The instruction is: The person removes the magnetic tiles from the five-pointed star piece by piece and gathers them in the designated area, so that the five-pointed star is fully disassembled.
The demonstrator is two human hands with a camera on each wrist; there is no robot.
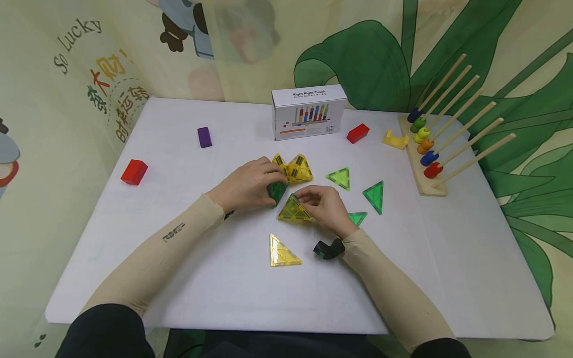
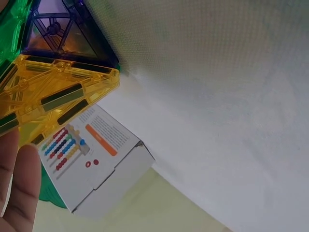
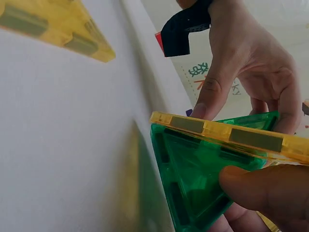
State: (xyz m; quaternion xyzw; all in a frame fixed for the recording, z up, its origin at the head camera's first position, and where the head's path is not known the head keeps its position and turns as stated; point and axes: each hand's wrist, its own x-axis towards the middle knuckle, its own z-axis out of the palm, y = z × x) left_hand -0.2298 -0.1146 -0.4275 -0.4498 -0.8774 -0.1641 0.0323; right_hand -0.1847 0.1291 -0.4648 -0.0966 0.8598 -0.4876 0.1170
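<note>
My left hand (image 1: 252, 185) grips a green triangular magnetic tile (image 1: 277, 190) between thumb and fingers. Close to it, my right hand (image 1: 326, 205) pinches a yellow triangular magnetic tile (image 1: 294, 211) with a green one (image 3: 193, 174) against it; its thumb presses the green face in the right wrist view. Just beyond the left fingertips stand joined yellow tiles (image 1: 300, 169). A dark blue-purple tile (image 2: 72, 34) shows beside yellow ones in the left wrist view. A loose yellow triangle (image 1: 283, 252) lies nearer the body. Fingers hide some tile edges.
Loose green triangles (image 1: 375, 197) lie right of the hands. Behind stands a white box (image 1: 309, 117). A wooden peg rack (image 1: 423, 169) with coloured beads is at the right. Red blocks (image 1: 134, 172), a purple block (image 1: 204, 137) and a yellow arch (image 1: 395, 140) are spread around.
</note>
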